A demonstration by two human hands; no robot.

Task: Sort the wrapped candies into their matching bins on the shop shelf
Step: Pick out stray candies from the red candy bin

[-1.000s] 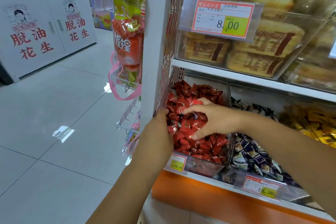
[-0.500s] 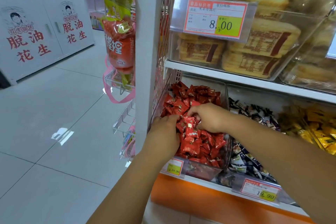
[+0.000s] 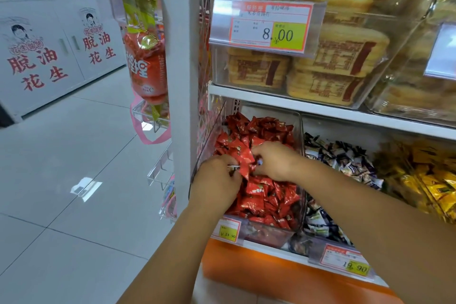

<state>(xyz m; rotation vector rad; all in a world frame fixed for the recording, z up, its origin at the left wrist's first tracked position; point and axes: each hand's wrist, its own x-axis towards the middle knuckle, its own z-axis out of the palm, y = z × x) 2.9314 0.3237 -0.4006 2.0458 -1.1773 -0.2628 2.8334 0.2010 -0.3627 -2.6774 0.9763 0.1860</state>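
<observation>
A clear bin on the lower shelf is heaped with red wrapped candies. Both my hands are inside it. My left hand has its fingers curled into the pile and pinches red wrappers, with a small dark-and-white wrapper showing at its fingertips. Facing it, my right hand also curls its fingers into the red candies; a bit of a different wrapper peeks beside its fingers. The bin to the right holds dark blue and white candies. Further right lie yellow wrapped candies.
The white shelf upright stands just left of my left hand, with hanging snack bags and wire racks on its outer side. Above, a clear box of packed cakes carries an 8.00 price tag. Tiled floor lies to the left.
My left hand came off the bin's left edge and went into the red candies. My right hand drew back to the left, so both hands now meet over the pile.
</observation>
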